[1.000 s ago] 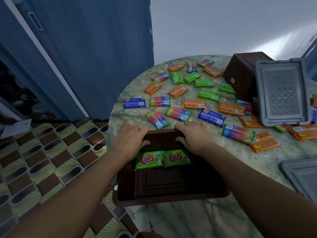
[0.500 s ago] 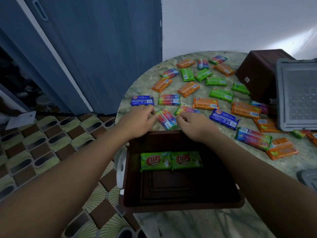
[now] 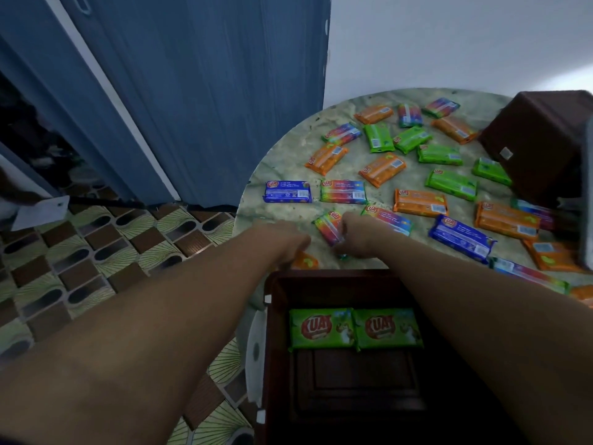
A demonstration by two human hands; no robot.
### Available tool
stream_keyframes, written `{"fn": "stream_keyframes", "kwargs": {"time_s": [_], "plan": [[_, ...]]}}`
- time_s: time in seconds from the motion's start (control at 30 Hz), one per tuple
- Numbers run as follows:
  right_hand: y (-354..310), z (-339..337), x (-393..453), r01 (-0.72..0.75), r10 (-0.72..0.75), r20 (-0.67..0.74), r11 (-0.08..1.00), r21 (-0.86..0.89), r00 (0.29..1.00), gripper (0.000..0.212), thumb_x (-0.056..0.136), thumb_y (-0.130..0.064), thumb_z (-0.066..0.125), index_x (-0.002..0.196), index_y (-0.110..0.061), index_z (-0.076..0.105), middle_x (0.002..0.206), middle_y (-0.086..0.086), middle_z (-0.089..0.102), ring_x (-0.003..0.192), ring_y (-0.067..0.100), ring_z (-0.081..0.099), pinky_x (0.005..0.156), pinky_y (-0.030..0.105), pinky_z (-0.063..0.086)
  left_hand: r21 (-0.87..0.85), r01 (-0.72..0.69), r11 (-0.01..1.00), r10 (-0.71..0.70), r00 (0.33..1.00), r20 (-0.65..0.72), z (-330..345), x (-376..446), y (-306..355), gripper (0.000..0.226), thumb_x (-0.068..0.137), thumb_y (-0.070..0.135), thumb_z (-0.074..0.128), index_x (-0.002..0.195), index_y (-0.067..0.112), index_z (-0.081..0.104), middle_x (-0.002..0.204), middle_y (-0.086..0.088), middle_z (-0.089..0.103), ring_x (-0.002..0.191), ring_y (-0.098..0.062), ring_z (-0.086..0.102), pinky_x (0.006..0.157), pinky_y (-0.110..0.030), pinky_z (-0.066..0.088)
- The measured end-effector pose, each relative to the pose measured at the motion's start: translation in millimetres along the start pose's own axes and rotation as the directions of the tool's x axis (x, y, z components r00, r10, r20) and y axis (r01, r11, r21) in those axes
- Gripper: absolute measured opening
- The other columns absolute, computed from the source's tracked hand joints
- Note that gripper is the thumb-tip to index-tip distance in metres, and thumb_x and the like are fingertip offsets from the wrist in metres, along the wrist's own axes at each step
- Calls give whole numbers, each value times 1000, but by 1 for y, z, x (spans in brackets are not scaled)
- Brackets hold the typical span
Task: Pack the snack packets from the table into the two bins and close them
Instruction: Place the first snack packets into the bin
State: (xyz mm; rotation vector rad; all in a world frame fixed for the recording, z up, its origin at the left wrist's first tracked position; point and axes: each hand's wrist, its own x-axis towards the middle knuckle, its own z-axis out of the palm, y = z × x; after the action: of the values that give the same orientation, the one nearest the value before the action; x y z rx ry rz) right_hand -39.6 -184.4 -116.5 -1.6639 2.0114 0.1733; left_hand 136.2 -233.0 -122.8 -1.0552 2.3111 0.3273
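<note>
Room: blue door at my left, white wall behind, patterned floor below; the view has swung left since half a second ago, so more floor shows.
Table: round marbled top, its near edge under the bin.
Near bin: dark brown bin right in front of me, open, hanging a little over the table edge. It sits lower in my view than before.
Far bin: second brown bin tilted at the far right, now partly cut off by the frame edge.
Lid: only a grey sliver shows at the right edge; earlier I saw most of it.
Loose packets: orange, green, blue and rainbow packets scattered flat across the table beyond my hands, none shifted that I can see.
Packed packets: two green packets lie side by side on the bin floor against its far wall, same as before.
Left hand: hand reaches past the bin rim, fingers curled down over an orange packet at the table edge; I cannot tell whether it grips it.
Right hand: hand has closed its fingers round a rainbow packet, which it was only touching before.
</note>
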Motion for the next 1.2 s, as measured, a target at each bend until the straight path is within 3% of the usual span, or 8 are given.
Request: {"fn": "stream_keyframes", "kwargs": {"time_s": [0.17,0.27,0.37,0.53,0.7,0.83,1.0,1.2], "plan": [[-5,18,16,-74,74,-57,997,-4,996,89,79,-46,84,144,-12,32,146,22,48,129,40,52,100,49,52,-46,-96,994,91,989,-114,10,4,-8,55,84,19,77,132,23,52,132,-9,52,116,-27,52,88,-38,45],[-4,22,20,-64,63,-86,998,-13,994,92,82,-33,84,149,-14,24,150,24,43,136,40,47,105,49,46,-134,-55,989,35,988,-148,15,6,-15,69,76,34,86,132,24,47,130,-9,48,111,-28,54,87,-38,47],[-6,19,16,-96,100,-101,995,39,990,109,85,-28,82,161,-16,4,161,28,20,141,44,41,105,49,47,-275,-27,961,-36,974,-222,13,3,-14,82,70,46,88,133,27,39,127,-7,43,107,-28,57,79,-37,50],[-2,8,2,-43,72,-226,990,132,971,89,79,-61,78,138,-9,37,140,21,34,117,35,56,94,45,53,-318,-41,947,-101,902,-419,2,-6,-3,75,68,55,85,114,28,32,103,4,57,86,-17,59,66,-34,45],[5,-2,-28,75,3,-371,978,195,929,77,77,-50,79,129,-11,39,128,16,37,109,34,55,84,37,46,-353,-19,936,-161,866,-474,-17,-31,14,61,73,55,76,105,29,31,87,9,53,72,-9,54,57,-32,39],[15,-5,-60,105,-7,-467,977,183,884,80,76,-57,77,133,-15,40,125,12,40,103,33,56,78,38,46,-295,-1,955,-175,802,-571,-26,-61,28,54,74,51,73,103,27,34,85,7,54,73,-16,55,53,-32,31],[36,6,-110,166,7,-600,959,231,800,73,76,-56,73,129,-18,42,124,8,42,95,33,58,74,42,52,-325,-74,943,-180,706,-685,-18,-103,58,53,71,52,70,100,30,33,82,9,52,71,-17,53,54,-34,34],[63,41,-166,246,-120,-656,964,104,745,71,71,-59,67,125,-18,48,113,4,47,87,29,60,64,40,53,-311,-66,948,-167,729,-664,17,-133,101,58,70,56,72,111,30,41,96,7,57,84,-19,57,68,-38,47]]}}
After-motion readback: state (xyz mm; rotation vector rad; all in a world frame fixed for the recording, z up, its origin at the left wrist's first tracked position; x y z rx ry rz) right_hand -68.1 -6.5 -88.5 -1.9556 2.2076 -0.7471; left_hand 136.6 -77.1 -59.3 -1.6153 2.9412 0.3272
